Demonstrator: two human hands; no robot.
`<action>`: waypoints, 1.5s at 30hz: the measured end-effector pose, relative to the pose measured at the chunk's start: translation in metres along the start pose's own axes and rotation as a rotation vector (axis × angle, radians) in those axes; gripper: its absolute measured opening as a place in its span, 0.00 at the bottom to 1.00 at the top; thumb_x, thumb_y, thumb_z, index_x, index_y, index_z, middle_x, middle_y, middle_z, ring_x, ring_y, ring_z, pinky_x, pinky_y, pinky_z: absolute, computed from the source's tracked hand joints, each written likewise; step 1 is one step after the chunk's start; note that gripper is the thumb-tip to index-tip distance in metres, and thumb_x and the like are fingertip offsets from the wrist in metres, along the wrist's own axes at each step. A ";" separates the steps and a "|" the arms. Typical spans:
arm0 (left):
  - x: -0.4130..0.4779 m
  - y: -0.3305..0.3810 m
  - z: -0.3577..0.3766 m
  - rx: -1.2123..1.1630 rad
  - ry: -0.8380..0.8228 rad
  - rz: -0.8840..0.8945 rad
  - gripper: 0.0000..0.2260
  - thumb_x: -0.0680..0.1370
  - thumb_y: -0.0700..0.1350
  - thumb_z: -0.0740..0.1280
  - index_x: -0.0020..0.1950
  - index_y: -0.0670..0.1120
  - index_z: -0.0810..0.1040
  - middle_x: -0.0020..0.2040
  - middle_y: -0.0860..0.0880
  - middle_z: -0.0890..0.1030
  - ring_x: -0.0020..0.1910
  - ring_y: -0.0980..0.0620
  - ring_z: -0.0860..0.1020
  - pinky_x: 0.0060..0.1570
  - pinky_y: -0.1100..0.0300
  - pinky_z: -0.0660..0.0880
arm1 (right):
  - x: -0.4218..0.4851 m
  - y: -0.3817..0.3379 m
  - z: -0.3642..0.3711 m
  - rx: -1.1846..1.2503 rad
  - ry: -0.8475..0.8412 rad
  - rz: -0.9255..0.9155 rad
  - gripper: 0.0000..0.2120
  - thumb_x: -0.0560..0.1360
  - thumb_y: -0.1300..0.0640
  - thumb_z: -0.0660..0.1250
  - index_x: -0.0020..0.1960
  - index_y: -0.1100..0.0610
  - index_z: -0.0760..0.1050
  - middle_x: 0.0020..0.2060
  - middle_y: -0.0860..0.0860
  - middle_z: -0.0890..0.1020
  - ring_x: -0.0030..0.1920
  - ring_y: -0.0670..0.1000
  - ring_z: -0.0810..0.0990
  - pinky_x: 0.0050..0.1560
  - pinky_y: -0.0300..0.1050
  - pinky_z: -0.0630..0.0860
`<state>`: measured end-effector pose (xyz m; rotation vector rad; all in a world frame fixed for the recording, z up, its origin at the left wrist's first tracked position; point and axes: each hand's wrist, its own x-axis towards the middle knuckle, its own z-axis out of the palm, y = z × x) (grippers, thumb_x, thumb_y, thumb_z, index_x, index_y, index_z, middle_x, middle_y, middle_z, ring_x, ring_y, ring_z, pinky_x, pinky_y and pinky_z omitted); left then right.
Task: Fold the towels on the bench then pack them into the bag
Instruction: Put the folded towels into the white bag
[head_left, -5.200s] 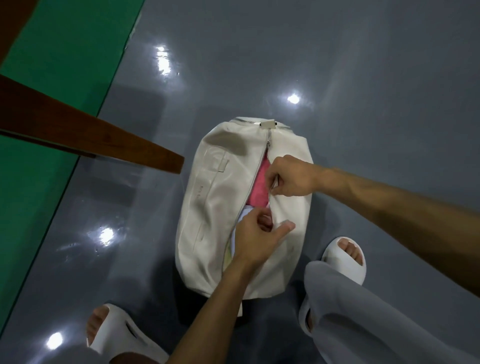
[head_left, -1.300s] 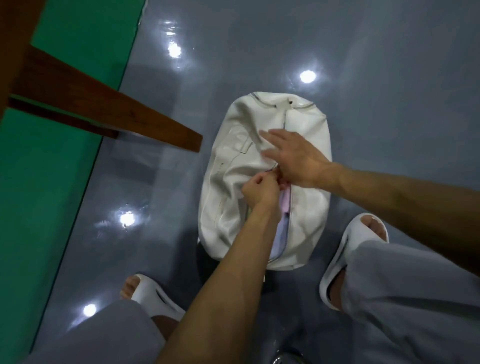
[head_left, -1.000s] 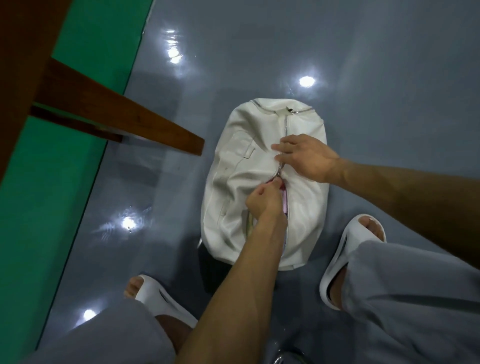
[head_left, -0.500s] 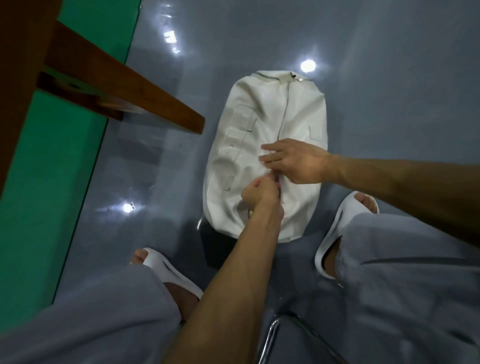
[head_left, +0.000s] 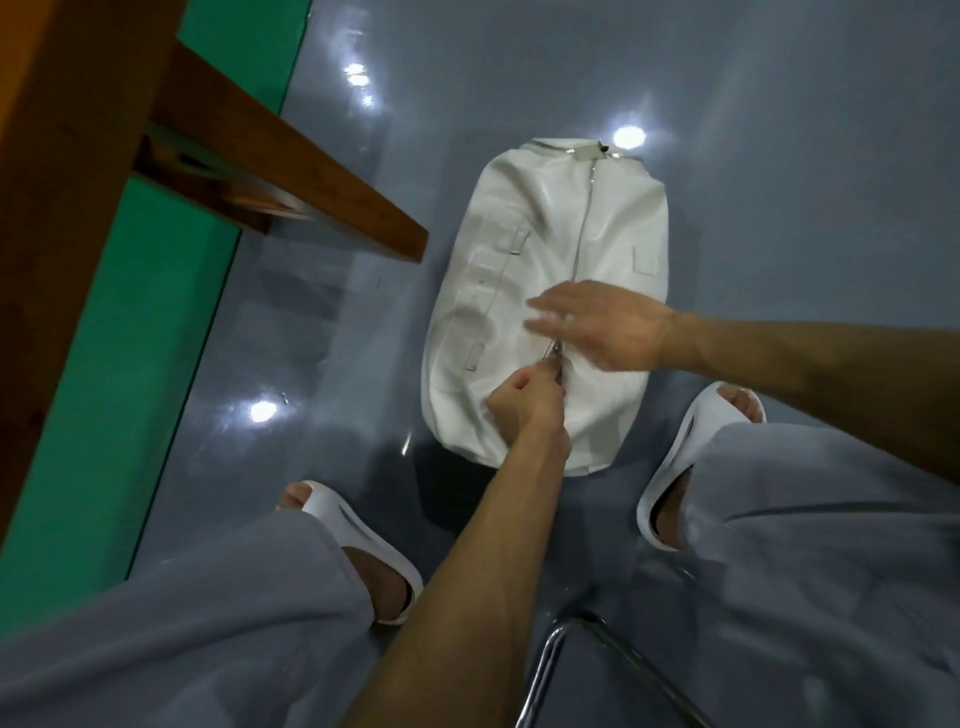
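A glossy grey floor (head_left: 779, 156) fills the view and mirrors several ceiling lights as bright spots, with a green strip (head_left: 135, 364) running along its left side. The dark brown wooden counter (head_left: 291, 171) juts in from the upper left, and only its edge and underframe show. The white bag (head_left: 519, 270) lies on the floor just right of the counter's end, lengthwise away from the person and between their feet. Its zip (head_left: 586, 223) runs closed down the middle of the top from the far end to the zip slider (head_left: 555, 358). The left hand (head_left: 524, 405) reaches in from below, its fingers (head_left: 543, 376) curled and pinched together on the slider. The right hand (head_left: 608, 327) comes in from the right, palm down over the bag just beyond the slider. Its fingers (head_left: 550, 312) are straight and slightly apart, and motion blur hides whether they touch the fabric. The person wears loose grey trousers (head_left: 208, 623) and white slippers, the left slipper (head_left: 363, 545) near the bag's near end and the right slipper (head_left: 685, 452) just beside its right corner. A bent chrome tube (head_left: 545, 665) shows at the bottom edge between the legs.
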<state>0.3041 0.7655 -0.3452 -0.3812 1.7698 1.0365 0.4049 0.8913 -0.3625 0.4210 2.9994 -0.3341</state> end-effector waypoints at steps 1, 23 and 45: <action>0.000 0.001 0.001 0.003 0.010 -0.002 0.10 0.72 0.39 0.76 0.31 0.44 0.81 0.26 0.52 0.78 0.29 0.53 0.74 0.34 0.61 0.74 | 0.004 -0.011 0.002 0.005 -0.025 -0.043 0.23 0.71 0.66 0.73 0.66 0.58 0.79 0.70 0.60 0.77 0.69 0.64 0.75 0.66 0.58 0.74; -0.021 -0.038 -0.077 0.102 0.205 -0.152 0.08 0.70 0.41 0.79 0.37 0.45 0.81 0.38 0.48 0.82 0.39 0.49 0.81 0.38 0.60 0.77 | -0.002 0.018 0.012 0.096 -0.318 0.097 0.18 0.84 0.58 0.63 0.72 0.62 0.75 0.77 0.54 0.69 0.79 0.58 0.62 0.78 0.51 0.61; -0.100 0.087 -0.151 1.233 0.048 0.836 0.23 0.79 0.64 0.63 0.61 0.46 0.81 0.58 0.43 0.84 0.59 0.40 0.81 0.56 0.50 0.78 | 0.031 -0.159 -0.127 0.162 -0.177 0.475 0.34 0.83 0.36 0.43 0.80 0.55 0.60 0.80 0.56 0.61 0.79 0.60 0.59 0.76 0.59 0.61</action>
